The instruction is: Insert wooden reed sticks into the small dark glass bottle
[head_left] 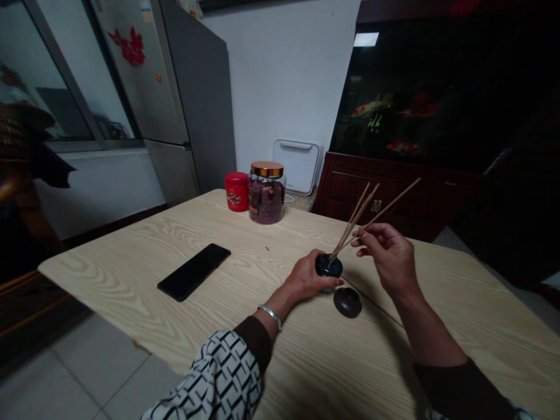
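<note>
My left hand (308,279) is wrapped round a small dark round holder (329,266) standing on the light wooden table (245,303). Several thin wooden sticks (367,216) rise from the holder and lean to the right. My right hand (387,252) pinches these sticks between thumb and fingers a little above the holder. A dark rounded lid (347,302) lies on the table just in front of the holder, between my two wrists.
A black phone (194,271) lies flat on the table's left. A red tin (237,191) and a glass jar (266,192) with a copper lid stand at the far edge. A fridge (184,87) stands behind, a dark fish tank (420,99) at right.
</note>
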The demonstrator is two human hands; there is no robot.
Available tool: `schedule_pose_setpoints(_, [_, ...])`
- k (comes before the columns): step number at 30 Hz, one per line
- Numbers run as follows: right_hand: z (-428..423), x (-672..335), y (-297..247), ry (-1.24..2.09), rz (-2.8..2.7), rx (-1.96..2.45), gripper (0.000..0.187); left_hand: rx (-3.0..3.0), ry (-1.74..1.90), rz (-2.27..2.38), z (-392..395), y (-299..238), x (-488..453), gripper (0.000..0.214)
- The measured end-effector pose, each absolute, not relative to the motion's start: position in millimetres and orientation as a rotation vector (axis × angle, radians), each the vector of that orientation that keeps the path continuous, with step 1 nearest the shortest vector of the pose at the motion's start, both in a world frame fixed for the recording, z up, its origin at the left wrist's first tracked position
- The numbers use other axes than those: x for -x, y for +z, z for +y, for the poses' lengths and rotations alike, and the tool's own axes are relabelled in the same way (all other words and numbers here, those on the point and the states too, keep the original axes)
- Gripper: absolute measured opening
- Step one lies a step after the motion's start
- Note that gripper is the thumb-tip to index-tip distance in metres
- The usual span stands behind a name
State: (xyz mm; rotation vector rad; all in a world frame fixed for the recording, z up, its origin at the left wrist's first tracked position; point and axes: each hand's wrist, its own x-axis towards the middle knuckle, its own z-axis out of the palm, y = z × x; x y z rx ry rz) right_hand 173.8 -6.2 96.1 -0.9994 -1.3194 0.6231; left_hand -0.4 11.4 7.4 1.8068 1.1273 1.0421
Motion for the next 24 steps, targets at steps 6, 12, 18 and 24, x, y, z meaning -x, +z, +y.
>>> schedule_pose_setpoints(6, [-3.5,-181.6,91.1,0.727,-1.731,1.252,0.029,-1.819,1.054,1.091,12.3,5.9,0.7,0.066])
schedule_pose_setpoints(12, [-1.3,-228.4,89.4,0.421,-2.332,1.743,0.011,-1.812,1.041,1.101,10.1,9.4,1.0,0.07])
schedule_pose_setpoints(18, [6.3,-235.3,58.7,0.326,-2.568,2.202,0.019,-1.792,1.048,1.089,9.9,9.1,0.6,0.07])
schedule_pose_setpoints(24, [11.1,-237.5,48.4,0.32,-2.538,2.166,0.019,-1.782,1.05,1.086,11.5,6.3,-0.3,0.071])
